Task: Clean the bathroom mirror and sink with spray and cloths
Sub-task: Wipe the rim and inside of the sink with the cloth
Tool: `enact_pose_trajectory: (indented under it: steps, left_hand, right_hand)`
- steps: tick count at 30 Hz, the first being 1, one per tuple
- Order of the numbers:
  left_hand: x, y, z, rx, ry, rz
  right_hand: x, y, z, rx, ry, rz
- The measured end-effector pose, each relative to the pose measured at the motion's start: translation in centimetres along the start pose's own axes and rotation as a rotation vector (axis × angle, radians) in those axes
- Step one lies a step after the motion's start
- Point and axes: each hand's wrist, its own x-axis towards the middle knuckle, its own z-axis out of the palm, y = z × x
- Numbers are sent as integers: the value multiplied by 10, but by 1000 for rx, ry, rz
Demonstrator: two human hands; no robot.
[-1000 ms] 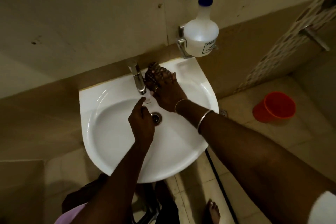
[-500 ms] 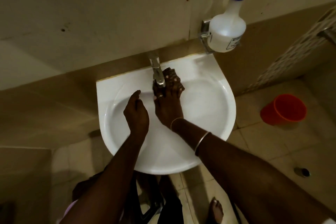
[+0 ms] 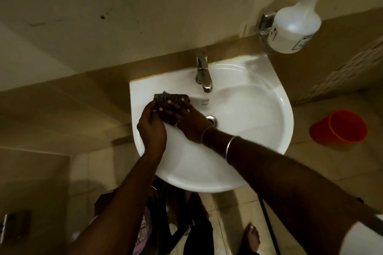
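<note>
Head view: my right hand presses spread fingers on the dark cloth at the back-left of the sink, beside the tap. My left hand grips the cloth's edge. I'd press evenly, sweeping toward the drain.

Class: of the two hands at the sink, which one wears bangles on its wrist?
The right hand, pressing the dark cloth: two thin bangles circle its wrist. The left hand has a bare wrist.
</note>
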Motion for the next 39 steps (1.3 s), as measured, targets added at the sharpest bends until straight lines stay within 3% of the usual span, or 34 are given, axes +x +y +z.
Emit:
enact_pose_trajectory:
  steps: [4,9,13,22,26,31,39]
  left_hand:
    - [-11,-3,5,5,-25,-22]
    - [-38,5,33,-28,-142,-74]
    - [-54,9,66,-95,-252,-116]
    - [-78,15,121,-104,-406,-187]
    - [-96,16,114,-45,-417,-218]
    - [-104,7,79,42,-334,-211]
    - [-95,5,29,128,-325,-311]
  right_hand:
    - [-11,42,-9,-133,-140,-176]
    - [-41,73,-31,-292,-351,-226]
    - [-67,90,-37,-262,-318,-173]
    - [-149,128,-61,-307,-526,181]
    - [-166,105,-68,-299,-599,381]
    - [-171,54,-74,-126,-642,619]
    - [-155,-5,-87,-94,-671,616]
